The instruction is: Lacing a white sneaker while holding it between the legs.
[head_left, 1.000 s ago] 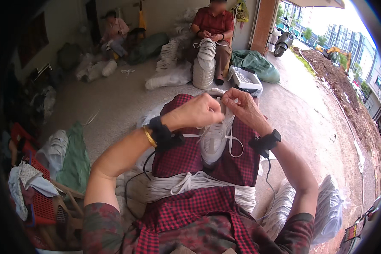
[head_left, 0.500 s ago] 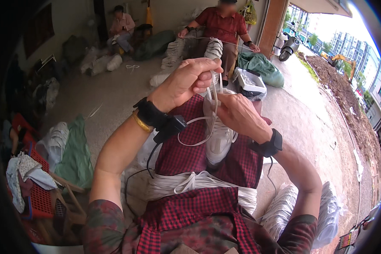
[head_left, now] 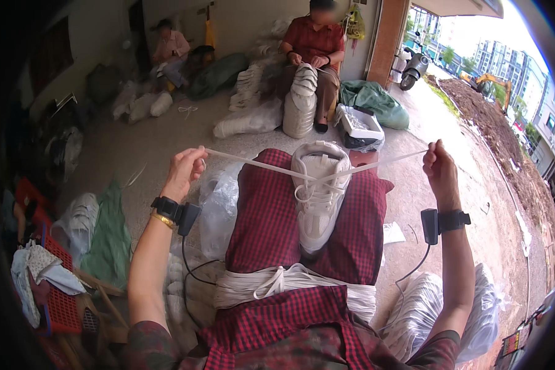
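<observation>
A white sneaker [head_left: 319, 213] is held between my knees, its toe toward me and its collar away. White shoelace [head_left: 246, 161] runs out from both sides of its lacing, crossed over the tongue and pulled taut. My left hand [head_left: 186, 172], out to the left, pinches one lace end. Level with it on the right, my right hand [head_left: 441, 176] pinches the other end. The lower eyelets are laced, and a small loop hangs on the shoe's left side. Across my lap lies a thick bundle of white laces [head_left: 228, 288] over a red-and-black checked apron [head_left: 265, 216].
Stacked white shoe pieces [head_left: 416, 308] lie at my right, beside plastic wrap. A red basket [head_left: 61, 296] with cloths and a green sack [head_left: 108, 237] are at left. Ahead, a co-worker [head_left: 314, 46] sits by a white box [head_left: 359, 126]; another person [head_left: 171, 52] sits farther back.
My hands have moved from close together over the shoe to wide apart, drawing the laces tight sideways. The co-worker ahead has brought both hands in to the shoe stack.
</observation>
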A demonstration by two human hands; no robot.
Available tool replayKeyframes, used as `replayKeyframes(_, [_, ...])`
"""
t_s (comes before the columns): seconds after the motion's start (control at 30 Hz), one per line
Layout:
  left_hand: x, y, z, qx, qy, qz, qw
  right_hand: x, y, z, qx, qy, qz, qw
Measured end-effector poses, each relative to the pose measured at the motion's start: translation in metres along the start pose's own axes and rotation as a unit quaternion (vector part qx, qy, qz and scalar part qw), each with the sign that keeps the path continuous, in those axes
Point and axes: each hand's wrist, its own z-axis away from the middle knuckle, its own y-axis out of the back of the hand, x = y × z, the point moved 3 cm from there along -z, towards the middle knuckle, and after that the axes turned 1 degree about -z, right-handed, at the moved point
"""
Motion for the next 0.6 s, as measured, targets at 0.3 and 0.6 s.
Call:
replayKeyframes(0.3, [0.034,-0.130,0.109,-0.232,-0.415,-0.309,0.824,0.040,-0.074,0.054,-0.224,0.018,0.476,0.850])
replayKeyframes(0.6, [0.029,-0.153,0.092,-0.257,-0.326,-0.250,0.875,0.016,-0.155,0.068,-0.181,0.198,0.447,0.853])
